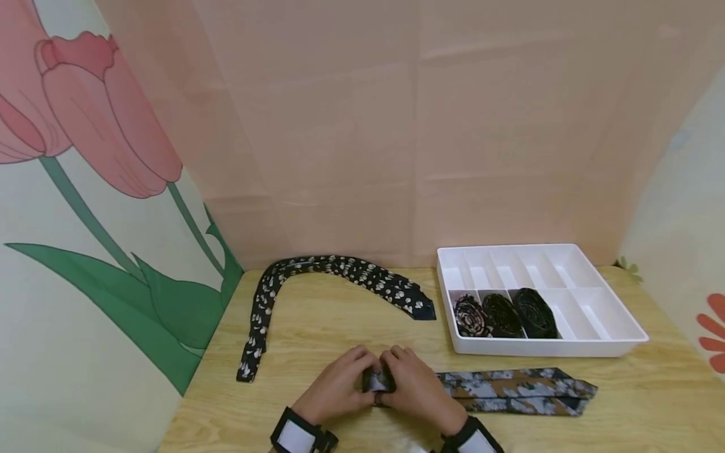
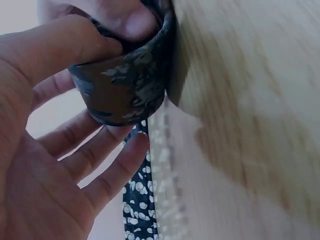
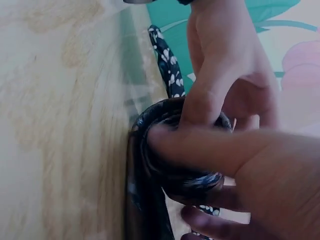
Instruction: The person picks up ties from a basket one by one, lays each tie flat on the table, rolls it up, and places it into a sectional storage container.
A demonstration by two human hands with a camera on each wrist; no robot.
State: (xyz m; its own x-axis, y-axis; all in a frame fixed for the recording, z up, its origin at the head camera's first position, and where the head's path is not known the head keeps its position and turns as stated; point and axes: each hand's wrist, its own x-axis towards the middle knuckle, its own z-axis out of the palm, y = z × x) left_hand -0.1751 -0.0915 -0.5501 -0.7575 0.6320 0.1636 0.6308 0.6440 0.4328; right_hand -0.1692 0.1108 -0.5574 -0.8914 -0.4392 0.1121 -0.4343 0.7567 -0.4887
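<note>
A necktie with a blue, grey and brown pattern [image 1: 510, 391] lies partly rolled on the table, its flat length stretching to the right. The rolled part [image 2: 120, 92] stands on edge between both hands. My left hand [image 1: 338, 387] grips the roll from the left, its thumb at the coil's rim and other fingers around the far side. From the right, my right hand [image 1: 420, 391] holds the same roll, its thumb [image 3: 200, 147] pressed on the coil's side. In the right wrist view, the unrolled strip runs from the coil along the tabletop.
A dark necktie with white flowers [image 1: 334, 264] lies in a curve at the back left. At the right stands a white divided tray [image 1: 617, 345]; three rolled neckties [image 1: 501, 314] sit in its front compartments. A pink backdrop [image 1: 340, 157] rises behind the wooden table [image 1: 215, 415].
</note>
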